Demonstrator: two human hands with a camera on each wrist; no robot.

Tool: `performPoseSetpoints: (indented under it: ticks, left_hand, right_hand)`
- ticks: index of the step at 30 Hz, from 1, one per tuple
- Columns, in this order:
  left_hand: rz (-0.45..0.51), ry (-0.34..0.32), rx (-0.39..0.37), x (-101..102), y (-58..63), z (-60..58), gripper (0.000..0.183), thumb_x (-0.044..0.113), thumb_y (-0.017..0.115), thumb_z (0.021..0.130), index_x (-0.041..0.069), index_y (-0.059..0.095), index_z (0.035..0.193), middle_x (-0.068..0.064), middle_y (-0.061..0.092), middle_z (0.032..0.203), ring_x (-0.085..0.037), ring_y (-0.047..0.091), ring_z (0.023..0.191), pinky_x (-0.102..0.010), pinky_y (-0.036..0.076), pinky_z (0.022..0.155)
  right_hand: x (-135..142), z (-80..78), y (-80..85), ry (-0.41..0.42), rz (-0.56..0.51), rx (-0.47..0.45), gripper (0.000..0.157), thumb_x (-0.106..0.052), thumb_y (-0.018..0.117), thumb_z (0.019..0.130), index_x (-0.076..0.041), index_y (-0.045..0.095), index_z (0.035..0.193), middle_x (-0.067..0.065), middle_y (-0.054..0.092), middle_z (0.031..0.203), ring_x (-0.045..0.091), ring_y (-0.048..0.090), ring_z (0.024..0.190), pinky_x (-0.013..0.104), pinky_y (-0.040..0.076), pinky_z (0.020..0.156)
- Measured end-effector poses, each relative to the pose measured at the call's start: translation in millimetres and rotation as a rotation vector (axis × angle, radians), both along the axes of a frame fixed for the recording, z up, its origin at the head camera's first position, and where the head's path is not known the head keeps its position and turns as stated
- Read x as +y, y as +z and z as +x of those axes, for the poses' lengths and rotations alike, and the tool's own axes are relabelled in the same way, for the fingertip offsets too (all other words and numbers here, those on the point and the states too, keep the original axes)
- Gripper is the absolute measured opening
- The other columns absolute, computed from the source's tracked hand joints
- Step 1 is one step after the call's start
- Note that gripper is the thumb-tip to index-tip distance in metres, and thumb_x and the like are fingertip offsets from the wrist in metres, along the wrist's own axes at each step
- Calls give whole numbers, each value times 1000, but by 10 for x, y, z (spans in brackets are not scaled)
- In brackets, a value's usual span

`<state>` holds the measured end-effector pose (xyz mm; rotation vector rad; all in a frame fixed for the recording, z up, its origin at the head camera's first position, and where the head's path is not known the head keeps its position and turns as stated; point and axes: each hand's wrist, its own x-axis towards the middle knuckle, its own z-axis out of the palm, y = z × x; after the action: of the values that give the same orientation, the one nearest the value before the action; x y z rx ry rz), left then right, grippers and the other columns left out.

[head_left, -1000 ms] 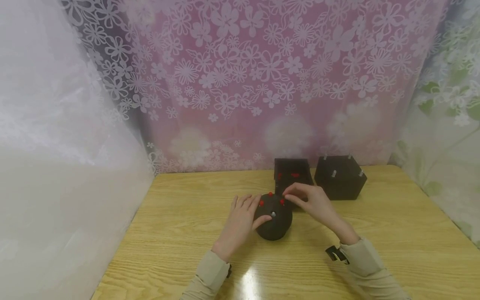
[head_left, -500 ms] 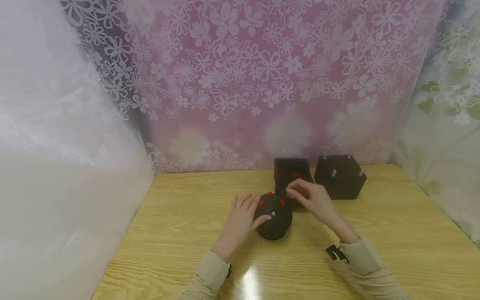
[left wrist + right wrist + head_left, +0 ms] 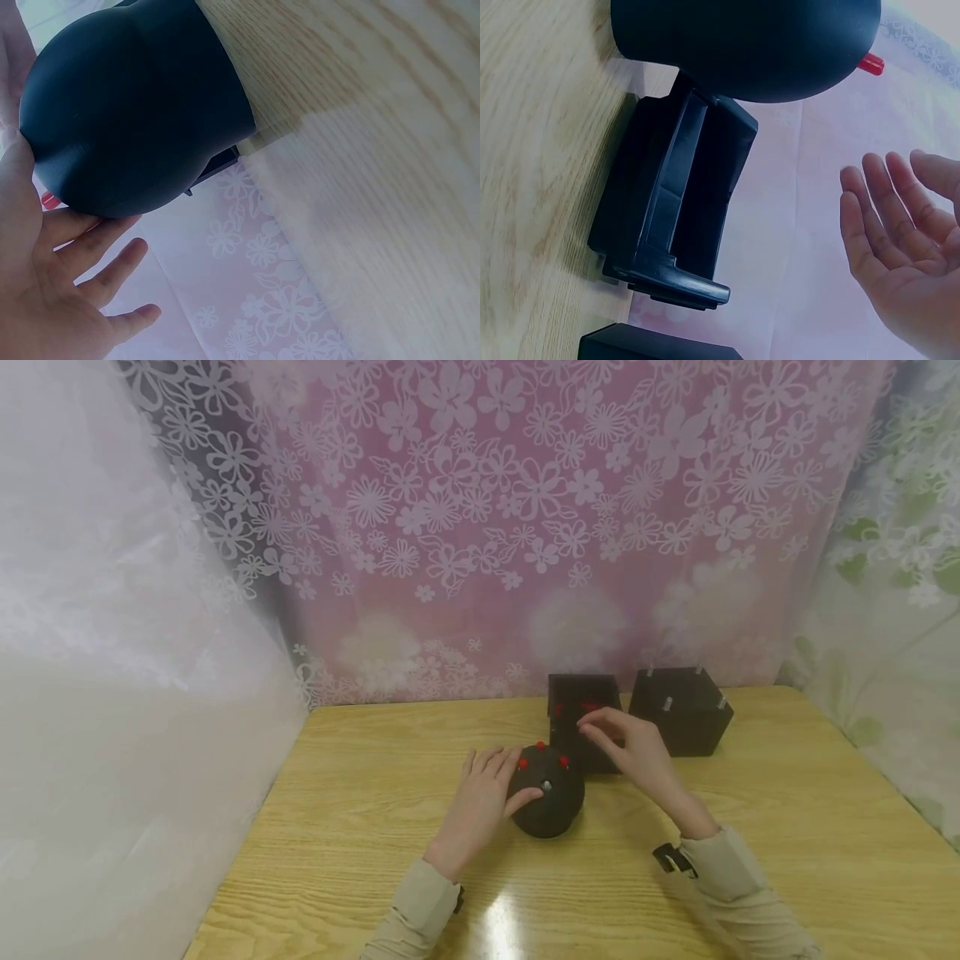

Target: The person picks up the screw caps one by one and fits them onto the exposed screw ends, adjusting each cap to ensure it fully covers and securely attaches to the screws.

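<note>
I rest my left grip (image 3: 478, 806), spread, against the black ball (image 3: 551, 814), probably to steady it; my right grip (image 3: 641, 756), loosely parted, hovers near the tray (image 3: 583, 684).

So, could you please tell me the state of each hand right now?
Left hand: open, resting against the black dome.
Right hand: open, nothing visibly held.

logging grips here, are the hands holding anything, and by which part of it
The left hand rests, spread rather than gripping, on the left side of the smooth black rounded dome; the right hand shows nothing held.
</note>
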<state>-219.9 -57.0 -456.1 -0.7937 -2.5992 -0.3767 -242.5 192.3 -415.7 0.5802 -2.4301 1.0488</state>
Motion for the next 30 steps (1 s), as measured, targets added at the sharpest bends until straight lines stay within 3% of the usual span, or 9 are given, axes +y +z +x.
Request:
performPoseSetpoints:
  ticks: [8, 16, 24, 30]
  left_hand:
    - [-4, -5, 7, -5, -5, -6, 72, 62, 35, 89, 10, 42, 138, -7, 49, 135, -24, 40, 127, -51, 23, 109]
    - [-2, -5, 3, -4, -8, -5, 72, 62, 35, 89, 10, 41, 139, -6, 47, 136, -24, 39, 128, -51, 23, 109]
    - [-5, -12, 14, -13, -16, -4, 72, 62, 36, 89, 10, 41, 139, -6, 47, 136, -25, 40, 128, -51, 23, 110]
    - [-16, -5, 8, -15, -14, -10, 72, 63, 35, 88, 11, 41, 139, -5, 47, 137, -25, 40, 128, -50, 21, 111]
  right_hand:
    - [11, -183, 26, -53, 23, 61, 19, -22, 59, 91, -15, 66, 106, 0, 68, 103, 19, 65, 89, 38, 54, 73]
    - [-7, -473, 115, -62, 124, -62, 33, -36, 53, 93, -11, 64, 112, 6, 65, 109, 25, 63, 90, 43, 52, 76]
    - [-38, -818, 89, -74, 227, -119, 27, -25, 56, 93, -6, 65, 109, 11, 67, 104, 25, 64, 85, 41, 53, 71]
    - [-47, -1061, 20, -124, 333, -187, 25, -20, 58, 91, -3, 66, 107, 14, 67, 105, 29, 64, 91, 44, 53, 75]
